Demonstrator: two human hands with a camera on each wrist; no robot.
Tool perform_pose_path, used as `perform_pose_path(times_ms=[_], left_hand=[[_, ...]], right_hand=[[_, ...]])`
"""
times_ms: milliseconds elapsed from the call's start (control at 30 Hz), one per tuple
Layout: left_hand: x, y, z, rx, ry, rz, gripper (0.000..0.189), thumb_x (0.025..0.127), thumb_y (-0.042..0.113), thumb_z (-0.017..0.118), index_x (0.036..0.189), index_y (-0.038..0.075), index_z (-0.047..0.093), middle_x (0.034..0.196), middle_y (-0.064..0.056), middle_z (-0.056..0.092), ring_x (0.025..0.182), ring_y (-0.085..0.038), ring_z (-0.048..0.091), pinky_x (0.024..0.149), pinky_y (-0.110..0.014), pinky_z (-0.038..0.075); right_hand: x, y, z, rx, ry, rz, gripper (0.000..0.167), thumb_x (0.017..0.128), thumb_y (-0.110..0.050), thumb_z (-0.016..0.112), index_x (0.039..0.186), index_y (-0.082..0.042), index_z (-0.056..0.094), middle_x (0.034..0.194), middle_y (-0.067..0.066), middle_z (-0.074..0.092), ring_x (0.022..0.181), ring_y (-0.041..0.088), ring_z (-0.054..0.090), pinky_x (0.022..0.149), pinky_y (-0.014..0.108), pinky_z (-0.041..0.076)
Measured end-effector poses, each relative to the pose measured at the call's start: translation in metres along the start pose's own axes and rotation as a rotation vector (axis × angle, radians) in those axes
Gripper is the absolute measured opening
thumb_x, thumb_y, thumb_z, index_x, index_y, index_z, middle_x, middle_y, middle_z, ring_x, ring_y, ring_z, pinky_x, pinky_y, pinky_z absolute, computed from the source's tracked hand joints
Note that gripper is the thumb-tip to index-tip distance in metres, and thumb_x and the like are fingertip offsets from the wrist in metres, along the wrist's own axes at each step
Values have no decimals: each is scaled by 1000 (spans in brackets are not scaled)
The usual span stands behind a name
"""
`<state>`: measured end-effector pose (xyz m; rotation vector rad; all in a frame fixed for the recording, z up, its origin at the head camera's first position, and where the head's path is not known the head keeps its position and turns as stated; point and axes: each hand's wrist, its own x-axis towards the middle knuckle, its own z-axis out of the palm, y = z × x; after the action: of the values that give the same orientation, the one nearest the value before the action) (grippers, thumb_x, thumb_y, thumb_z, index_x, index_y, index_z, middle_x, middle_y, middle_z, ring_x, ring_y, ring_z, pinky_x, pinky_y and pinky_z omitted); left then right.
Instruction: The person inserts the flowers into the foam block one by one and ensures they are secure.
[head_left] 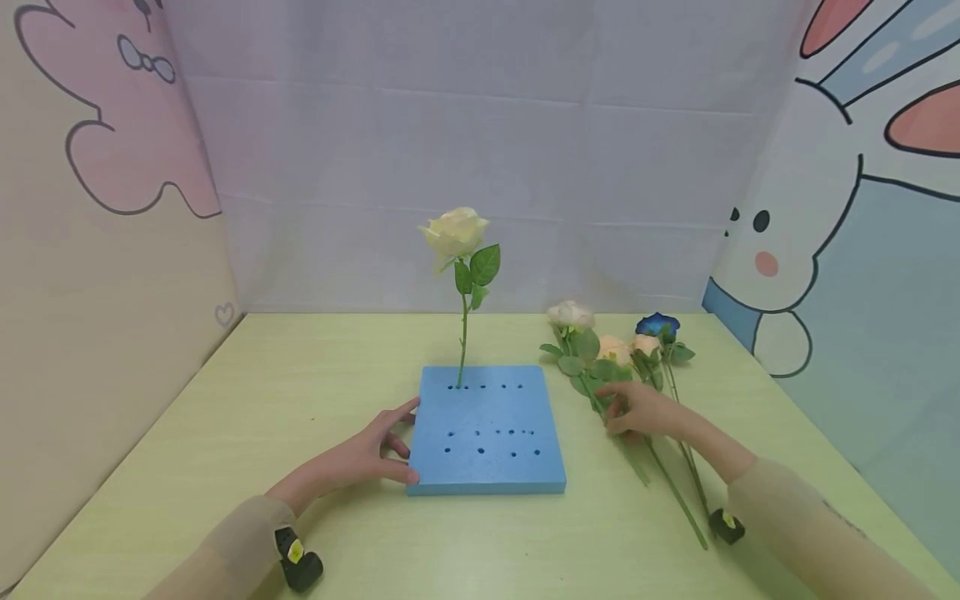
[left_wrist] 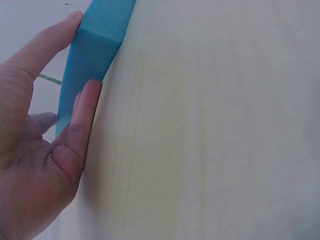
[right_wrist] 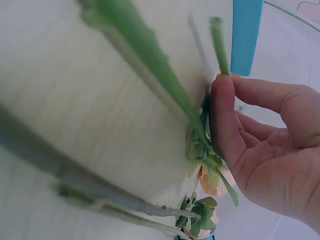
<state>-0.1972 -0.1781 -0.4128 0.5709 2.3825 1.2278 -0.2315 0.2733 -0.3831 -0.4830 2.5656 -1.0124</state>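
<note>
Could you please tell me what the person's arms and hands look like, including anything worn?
The left hand and right hand wear no gloves. The left sleeve and right sleeve are plain light beige. At the left wrist is a black gadget with a yellow patch; a similar dark device sits by the right cuff.

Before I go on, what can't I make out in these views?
Head view: lower end of the white rose's stem, hidden inside the blue block.
Head view: depth of the holes, too small and dark.
Right wrist view: pinched part of the held stem, hidden by the right grip.
Right wrist view: nearest green stem, blurred.
Left wrist view: rest of the blue block, cut off by the top edge.
</note>
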Motion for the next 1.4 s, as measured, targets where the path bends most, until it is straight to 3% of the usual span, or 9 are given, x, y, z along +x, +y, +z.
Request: perform_pose_path(times_ms=[200,333,600,833,1133,1400], left_hand=[[1,-1,0,1,-2,6,108,81,34,81,160,23,8,156,-15,26,111,-20,53,91,-37,42],[2,-3,0,7,2,7,109,81,34,82,160,23,8,156,-15,26,110,-20,53,91,-37,42],[1,-4,1,16,5,6,109,81,35,82,160,22,8,156,-15,26,110,-19,53,93,-38,41],[1,-3,0,9,1,18,109,82,35,81,160,22,7,156,-15,25,110,-20,52,92,-38,41],[0,-2,0,4,1,20,108,82,34,81,160,21,8,156,-15,26,111,-20,52,92,-37,42],[1,-3,0,-2,0,20,108,82,33,81,160,22,8,156,-15,26,111,-21,52,91,-37,42]], right_hand=[[0,-1,-2,112,-40,-4,66,91,-6,67,144,14,34,97,18,61,75,20,63,65,37,58],[2,-2,-2,130,-40,-29,58,92,-5,65,142,10,39,99,18,60,75,20,63,64,37,58],[5,-13,-2,149,11,-93,45,93,-3,63,135,6,49,101,21,59,71,23,64,64,38,59],[8,-21,-2,168,66,-110,43,93,-4,64,133,6,51,102,22,60,79,22,64,66,39,59],[14,-28,-2,179,109,-186,38,93,-9,67,126,5,54,102,31,69,85,37,70,66,41,59],[20,-40,-3,193,153,-196,28,93,-6,66,119,2,59,101,32,69,84,33,72,67,39,60]])
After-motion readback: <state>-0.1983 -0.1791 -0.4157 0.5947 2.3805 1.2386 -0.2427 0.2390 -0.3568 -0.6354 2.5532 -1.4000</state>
